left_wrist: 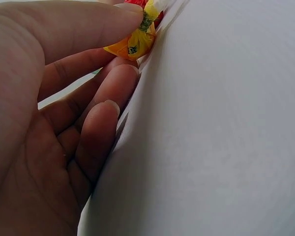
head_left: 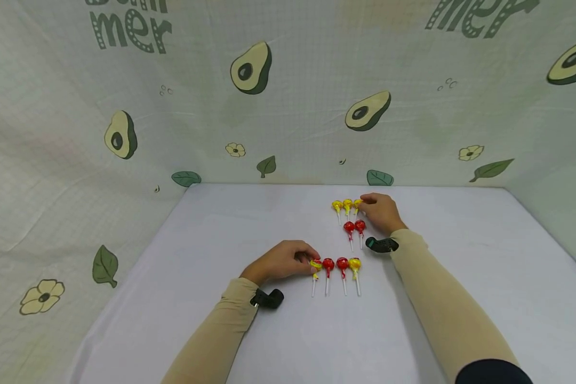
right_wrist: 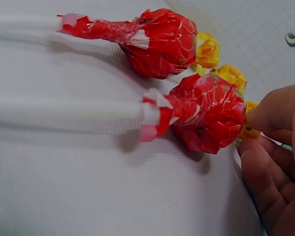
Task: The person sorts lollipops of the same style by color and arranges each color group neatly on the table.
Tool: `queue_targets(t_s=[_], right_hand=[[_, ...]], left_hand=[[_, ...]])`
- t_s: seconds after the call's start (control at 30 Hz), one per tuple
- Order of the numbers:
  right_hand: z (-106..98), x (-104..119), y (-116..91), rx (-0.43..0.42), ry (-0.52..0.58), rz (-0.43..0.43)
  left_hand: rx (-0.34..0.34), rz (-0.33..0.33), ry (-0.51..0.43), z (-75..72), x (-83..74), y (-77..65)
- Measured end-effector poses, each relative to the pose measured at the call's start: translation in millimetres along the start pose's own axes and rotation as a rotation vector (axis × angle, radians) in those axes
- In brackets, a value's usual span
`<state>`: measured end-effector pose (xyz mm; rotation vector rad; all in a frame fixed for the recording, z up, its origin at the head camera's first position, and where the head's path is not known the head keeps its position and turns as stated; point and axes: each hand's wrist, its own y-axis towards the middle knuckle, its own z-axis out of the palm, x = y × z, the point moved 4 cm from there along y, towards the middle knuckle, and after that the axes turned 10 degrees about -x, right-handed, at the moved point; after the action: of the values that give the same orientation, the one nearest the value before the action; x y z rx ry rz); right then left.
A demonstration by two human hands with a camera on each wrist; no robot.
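Observation:
My left hand (head_left: 288, 260) pinches a yellow lollipop (head_left: 315, 266) at the left end of the near row. In the left wrist view, the thumb lies against that yellow wrapper (left_wrist: 133, 45), and a bit of red shows behind. Beside it lie a red lollipop (head_left: 328, 264), another red lollipop (head_left: 343, 263) and a yellow lollipop (head_left: 354, 264). Farther back, my right hand (head_left: 382, 212) pinches the rightmost yellow lollipop (right_wrist: 250, 121), partly hidden by fingers. Two more yellow lollipops, one at the left (head_left: 337, 205) and one in the middle (head_left: 348, 204), lie alongside.
Two red lollipops, a left one (head_left: 349, 227) and a right one (head_left: 360, 225), lie just in front of the far yellow ones. All rest on a white table (head_left: 211, 229). A cloth printed with avocados (head_left: 307, 144) hangs behind the table's back edge.

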<state>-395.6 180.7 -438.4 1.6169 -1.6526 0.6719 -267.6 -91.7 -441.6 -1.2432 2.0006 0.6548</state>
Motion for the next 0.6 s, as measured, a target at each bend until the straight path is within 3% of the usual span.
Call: queue_targets(t_s=[0.6], right_hand=[[-5.9,-2.7,2.6,0.039,0.012,-0.018]], left_hand=[[-0.007,-0.008,0.003,0.0,-1.1,-1.6]])
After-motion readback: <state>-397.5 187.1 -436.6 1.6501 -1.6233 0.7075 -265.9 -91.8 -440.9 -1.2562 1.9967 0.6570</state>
